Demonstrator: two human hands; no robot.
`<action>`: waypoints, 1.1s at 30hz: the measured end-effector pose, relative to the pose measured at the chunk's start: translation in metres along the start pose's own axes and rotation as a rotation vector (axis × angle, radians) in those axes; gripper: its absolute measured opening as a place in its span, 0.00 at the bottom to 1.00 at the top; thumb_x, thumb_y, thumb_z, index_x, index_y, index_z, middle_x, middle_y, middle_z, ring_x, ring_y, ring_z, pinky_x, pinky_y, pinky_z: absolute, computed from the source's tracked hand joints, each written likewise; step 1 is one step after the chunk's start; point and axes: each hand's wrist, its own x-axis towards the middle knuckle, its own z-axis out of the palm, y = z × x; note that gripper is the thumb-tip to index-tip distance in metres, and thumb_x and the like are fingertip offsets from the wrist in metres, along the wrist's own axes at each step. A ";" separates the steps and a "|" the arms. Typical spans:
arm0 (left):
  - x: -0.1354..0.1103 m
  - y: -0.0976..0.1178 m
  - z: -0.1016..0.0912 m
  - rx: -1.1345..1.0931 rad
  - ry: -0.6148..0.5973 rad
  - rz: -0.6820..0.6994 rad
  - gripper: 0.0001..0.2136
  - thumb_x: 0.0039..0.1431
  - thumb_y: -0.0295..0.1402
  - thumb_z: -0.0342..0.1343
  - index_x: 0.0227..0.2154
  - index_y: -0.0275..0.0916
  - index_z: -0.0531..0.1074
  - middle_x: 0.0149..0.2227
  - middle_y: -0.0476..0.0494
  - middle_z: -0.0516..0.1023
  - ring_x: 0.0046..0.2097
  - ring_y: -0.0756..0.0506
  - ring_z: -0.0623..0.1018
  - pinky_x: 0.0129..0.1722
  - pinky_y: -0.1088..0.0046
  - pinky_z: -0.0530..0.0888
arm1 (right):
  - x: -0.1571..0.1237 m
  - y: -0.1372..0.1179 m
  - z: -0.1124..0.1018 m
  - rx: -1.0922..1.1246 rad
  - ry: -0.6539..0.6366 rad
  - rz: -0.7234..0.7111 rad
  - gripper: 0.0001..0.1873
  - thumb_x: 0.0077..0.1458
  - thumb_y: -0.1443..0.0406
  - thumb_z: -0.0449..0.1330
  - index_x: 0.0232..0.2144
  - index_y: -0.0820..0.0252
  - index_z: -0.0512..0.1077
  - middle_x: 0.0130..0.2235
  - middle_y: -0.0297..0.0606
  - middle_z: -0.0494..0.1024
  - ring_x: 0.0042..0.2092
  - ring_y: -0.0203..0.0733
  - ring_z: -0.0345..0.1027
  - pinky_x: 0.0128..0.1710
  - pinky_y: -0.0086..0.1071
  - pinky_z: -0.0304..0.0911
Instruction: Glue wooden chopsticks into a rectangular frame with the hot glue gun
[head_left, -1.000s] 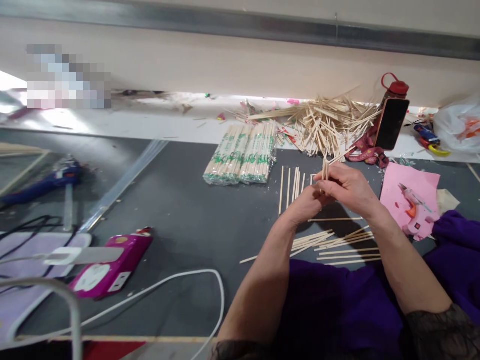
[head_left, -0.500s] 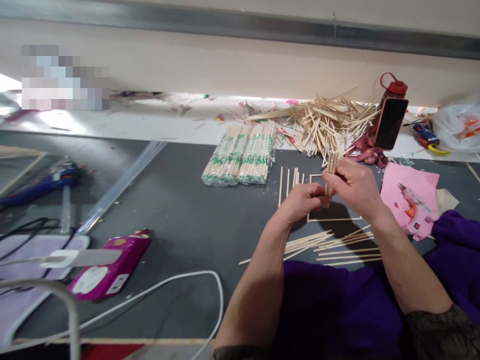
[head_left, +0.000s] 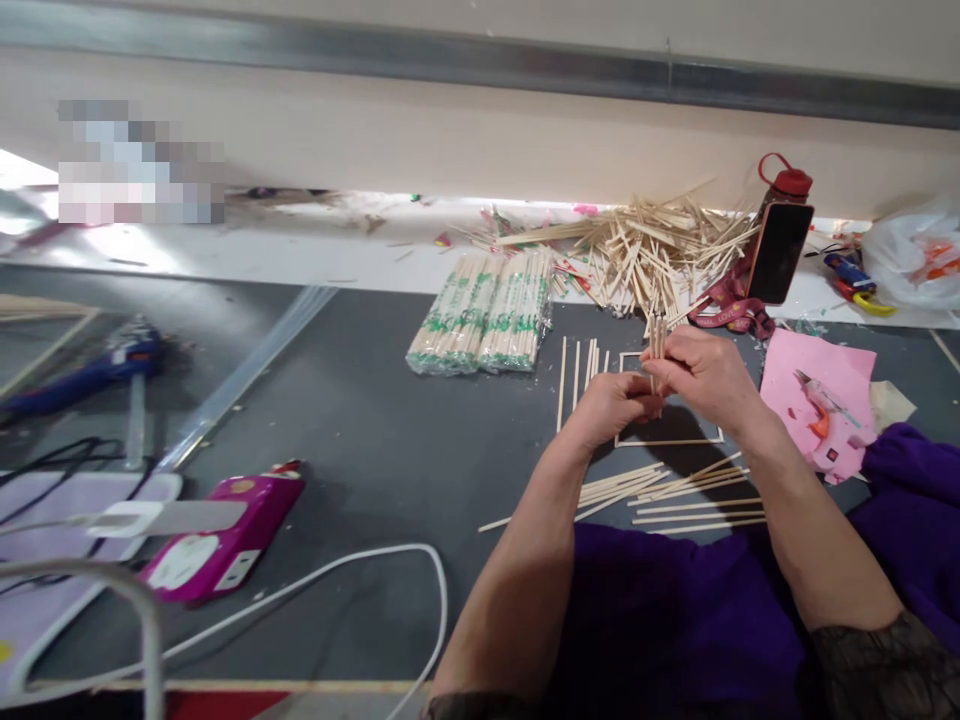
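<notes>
Both my hands grip a small upright bunch of thin wooden sticks (head_left: pixel 657 338). My left hand (head_left: pixel 611 405) closes round its lower part, while my right hand (head_left: pixel 705 370) pinches it from the right side. Under them, a rectangular frame of sticks (head_left: pixel 667 442) lies on the grey table, partly hidden by my hands. Several loose sticks (head_left: pixel 619 486) are spread in front of me, and a few more (head_left: pixel 562 385) lie left of the frame.
Two plastic-wrapped chopstick packs (head_left: pixel 480 315) lie left of a heap of sticks (head_left: pixel 652 245). A phone (head_left: pixel 780 255) leans on a red-capped bottle (head_left: pixel 791 182). Pliers (head_left: pixel 821 400) rest on pink sheet. Leftward are a blue glue gun (head_left: pixel 127 360), magenta power strip (head_left: pixel 225 540) and white cable (head_left: pixel 360 552).
My hands still hold the stick bunch, which now stands slightly lower, with less of it showing above my fingers. The view has shifted a little.
</notes>
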 end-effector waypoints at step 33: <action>-0.007 0.019 0.002 -0.046 0.111 0.049 0.06 0.45 0.34 0.62 0.23 0.37 0.79 0.24 0.48 0.79 0.28 0.51 0.73 0.30 0.76 0.68 | -0.002 0.009 -0.005 0.166 0.088 0.199 0.10 0.54 0.61 0.57 0.33 0.60 0.75 0.30 0.34 0.74 0.27 0.34 0.69 0.30 0.29 0.62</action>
